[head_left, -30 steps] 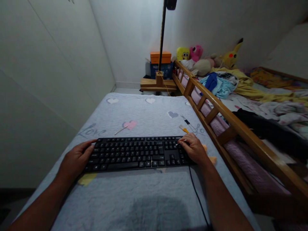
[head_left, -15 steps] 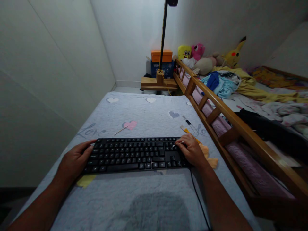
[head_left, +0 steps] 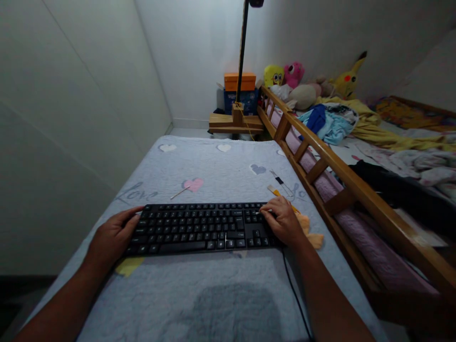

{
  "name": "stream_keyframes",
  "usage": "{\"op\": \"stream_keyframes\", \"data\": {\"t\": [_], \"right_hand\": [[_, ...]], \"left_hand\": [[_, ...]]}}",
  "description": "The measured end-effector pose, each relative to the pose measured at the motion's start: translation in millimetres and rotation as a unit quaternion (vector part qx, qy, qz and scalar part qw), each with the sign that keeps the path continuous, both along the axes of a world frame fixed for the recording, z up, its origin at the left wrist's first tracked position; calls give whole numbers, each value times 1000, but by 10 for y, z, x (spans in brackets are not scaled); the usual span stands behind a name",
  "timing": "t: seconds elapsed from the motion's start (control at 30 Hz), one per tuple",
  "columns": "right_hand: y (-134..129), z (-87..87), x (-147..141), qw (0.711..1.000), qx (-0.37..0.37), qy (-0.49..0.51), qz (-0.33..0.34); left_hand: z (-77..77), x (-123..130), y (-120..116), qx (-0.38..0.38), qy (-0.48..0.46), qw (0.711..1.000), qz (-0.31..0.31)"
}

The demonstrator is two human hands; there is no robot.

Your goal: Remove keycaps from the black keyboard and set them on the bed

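A black keyboard (head_left: 199, 230) lies flat on the quilted light-blue cover (head_left: 199, 294), its cable running down from the right end. Fingers and thumb of my left hand (head_left: 113, 233) grip the keyboard's left edge. My right hand (head_left: 282, 219) is over the number keys, its thumb and fingers pinched on a thin white-tipped stick, probably a cotton swab, mostly hidden. Another cotton swab (head_left: 180, 192) rests behind the keyboard near a pink heart. A brush with a yellow handle (head_left: 275, 191) and an orange cloth (head_left: 314, 239) lie partly behind my right hand. Tweezers (head_left: 280, 181) lie farther back.
A wooden bed rail (head_left: 320, 152) runs along the right side, with clothes and plush toys beyond it. At the back, a dark pole (head_left: 242, 52) stands on a wooden base by an orange box (head_left: 239, 81). A wall rises on the left.
The white tip at my right fingers has shifted slightly over the number keys. My left hand stays at the keyboard's left edge. The view has moved very slightly.
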State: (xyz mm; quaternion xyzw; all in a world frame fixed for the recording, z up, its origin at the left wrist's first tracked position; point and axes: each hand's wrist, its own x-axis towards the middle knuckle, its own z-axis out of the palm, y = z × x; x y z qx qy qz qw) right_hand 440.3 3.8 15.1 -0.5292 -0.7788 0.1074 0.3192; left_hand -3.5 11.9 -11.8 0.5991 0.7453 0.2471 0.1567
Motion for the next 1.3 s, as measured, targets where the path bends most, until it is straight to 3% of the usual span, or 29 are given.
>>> {"op": "stream_keyframes", "data": {"t": [0.23, 0.6, 0.97, 1.3], "right_hand": [[-63, 44, 16, 1000, -5, -4, 30], [-4, -15, -32, 1000, 21, -2, -17], [-119, 58, 24, 998, -13, 12, 56], [-118, 63, 88, 998, -16, 18, 56]], "left_hand": [[21, 6, -21, -17, 2, 1000, -2], [69, 55, -33, -13, -9, 1000, -2], [19, 22, -37, 10, -13, 1000, -11], [52, 38, -47, 3, -14, 1000, -8]]}}
